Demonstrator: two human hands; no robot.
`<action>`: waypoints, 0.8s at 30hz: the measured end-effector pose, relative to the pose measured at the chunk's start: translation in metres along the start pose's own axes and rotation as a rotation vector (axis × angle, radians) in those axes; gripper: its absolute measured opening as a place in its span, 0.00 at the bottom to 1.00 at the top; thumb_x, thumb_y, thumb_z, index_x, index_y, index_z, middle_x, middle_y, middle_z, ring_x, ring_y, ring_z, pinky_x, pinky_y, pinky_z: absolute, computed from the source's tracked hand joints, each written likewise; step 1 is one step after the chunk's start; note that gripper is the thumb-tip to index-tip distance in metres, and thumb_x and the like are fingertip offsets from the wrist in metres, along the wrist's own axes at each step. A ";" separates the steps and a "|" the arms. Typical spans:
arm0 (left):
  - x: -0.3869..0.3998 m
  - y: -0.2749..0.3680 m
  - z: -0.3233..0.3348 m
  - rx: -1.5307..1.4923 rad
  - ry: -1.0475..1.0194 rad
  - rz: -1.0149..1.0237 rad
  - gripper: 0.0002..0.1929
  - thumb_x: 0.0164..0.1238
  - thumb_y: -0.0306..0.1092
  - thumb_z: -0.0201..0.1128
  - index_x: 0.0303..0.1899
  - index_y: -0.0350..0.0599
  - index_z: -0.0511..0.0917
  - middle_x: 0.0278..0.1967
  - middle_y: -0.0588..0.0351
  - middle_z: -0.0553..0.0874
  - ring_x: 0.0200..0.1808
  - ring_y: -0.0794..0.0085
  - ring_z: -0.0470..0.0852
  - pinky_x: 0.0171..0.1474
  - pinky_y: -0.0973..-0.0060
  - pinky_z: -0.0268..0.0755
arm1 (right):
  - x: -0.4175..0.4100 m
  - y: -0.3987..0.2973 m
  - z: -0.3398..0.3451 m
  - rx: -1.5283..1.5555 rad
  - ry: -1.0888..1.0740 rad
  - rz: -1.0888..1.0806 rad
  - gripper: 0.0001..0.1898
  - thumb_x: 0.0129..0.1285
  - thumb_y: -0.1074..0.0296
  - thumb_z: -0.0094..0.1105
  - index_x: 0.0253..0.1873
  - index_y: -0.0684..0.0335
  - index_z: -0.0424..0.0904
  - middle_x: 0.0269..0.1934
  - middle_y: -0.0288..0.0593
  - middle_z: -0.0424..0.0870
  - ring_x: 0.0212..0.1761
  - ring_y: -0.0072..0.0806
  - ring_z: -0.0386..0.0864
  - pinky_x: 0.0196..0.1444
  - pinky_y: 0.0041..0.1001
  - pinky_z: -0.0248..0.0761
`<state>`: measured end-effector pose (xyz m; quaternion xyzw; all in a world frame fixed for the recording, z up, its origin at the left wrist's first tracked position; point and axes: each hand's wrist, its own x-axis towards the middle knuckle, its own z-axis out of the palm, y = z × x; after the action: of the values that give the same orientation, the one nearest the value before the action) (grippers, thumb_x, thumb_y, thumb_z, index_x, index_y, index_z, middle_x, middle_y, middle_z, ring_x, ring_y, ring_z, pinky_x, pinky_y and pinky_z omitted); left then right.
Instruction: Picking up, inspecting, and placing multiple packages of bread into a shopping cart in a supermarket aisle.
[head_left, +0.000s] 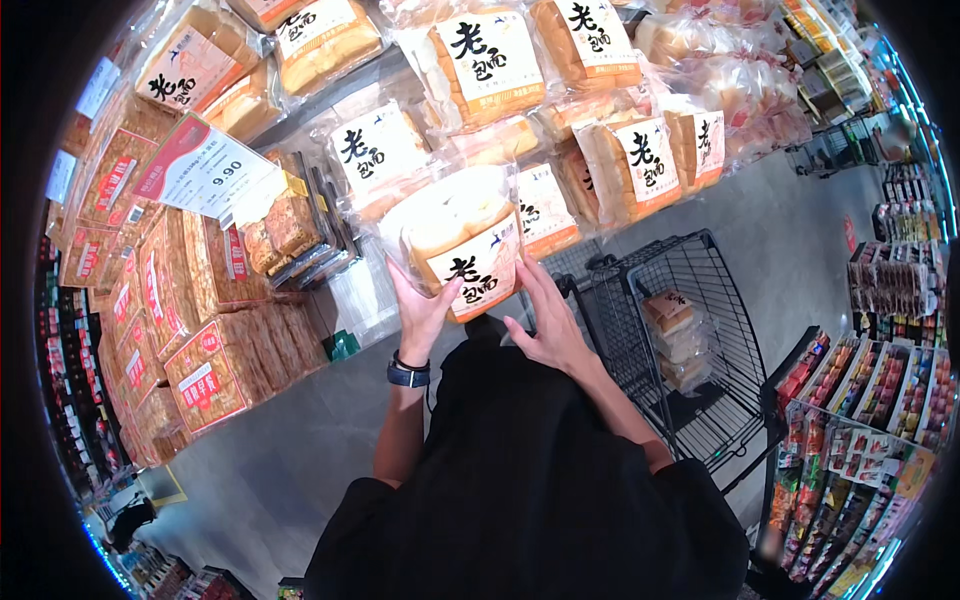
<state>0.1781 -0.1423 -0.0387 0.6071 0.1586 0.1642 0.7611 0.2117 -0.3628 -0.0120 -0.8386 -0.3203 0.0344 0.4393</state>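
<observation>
A bagged loaf of bread (461, 244) with an orange and white printed label is at the front edge of the display. My left hand (421, 304) grips its left side, the thumb lying over the label. Against the loaf's right side rest the fingertips of my right hand (551, 322), whose thumb stands apart from the bag. Behind it, similar bagged loaves (491, 64) are piled, their labels facing me. Another loaf (546, 210) stands close to the right of the held one, partly hidden by it.
A wire shopping cart (731, 300) holding several packaged breads (679, 334) stands to my right. Bagged brown cakes (206, 375) are stacked at left beneath a price sign (214, 172). Dark trays of seeded bread (289, 232) lie beside them. Snack shelves (855, 465) stand at far right.
</observation>
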 end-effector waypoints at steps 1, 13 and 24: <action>0.002 0.000 -0.006 0.077 -0.007 0.072 0.59 0.57 0.28 0.79 0.79 0.33 0.39 0.71 0.42 0.65 0.71 0.62 0.70 0.72 0.65 0.67 | 0.001 -0.001 -0.001 0.028 -0.015 -0.014 0.42 0.62 0.69 0.69 0.78 0.70 0.57 0.77 0.65 0.59 0.79 0.60 0.61 0.79 0.45 0.58; 0.012 0.039 -0.019 0.081 -0.477 0.123 0.63 0.43 0.38 0.88 0.75 0.30 0.47 0.70 0.39 0.70 0.73 0.58 0.71 0.75 0.59 0.67 | 0.072 -0.080 -0.139 -0.368 0.032 -0.209 0.47 0.57 0.46 0.76 0.77 0.62 0.64 0.77 0.56 0.62 0.80 0.59 0.59 0.80 0.51 0.55; 0.033 0.055 0.074 0.283 -1.142 0.042 0.61 0.36 0.39 0.90 0.73 0.33 0.59 0.68 0.42 0.73 0.70 0.59 0.74 0.72 0.61 0.69 | -0.006 -0.092 -0.222 -0.351 -0.315 0.198 0.36 0.57 0.40 0.74 0.57 0.67 0.75 0.53 0.48 0.82 0.56 0.52 0.81 0.62 0.44 0.73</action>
<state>0.2368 -0.1805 0.0292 0.6980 -0.2682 -0.1965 0.6342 0.2353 -0.4872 0.1916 -0.9135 -0.3022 0.1514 0.2263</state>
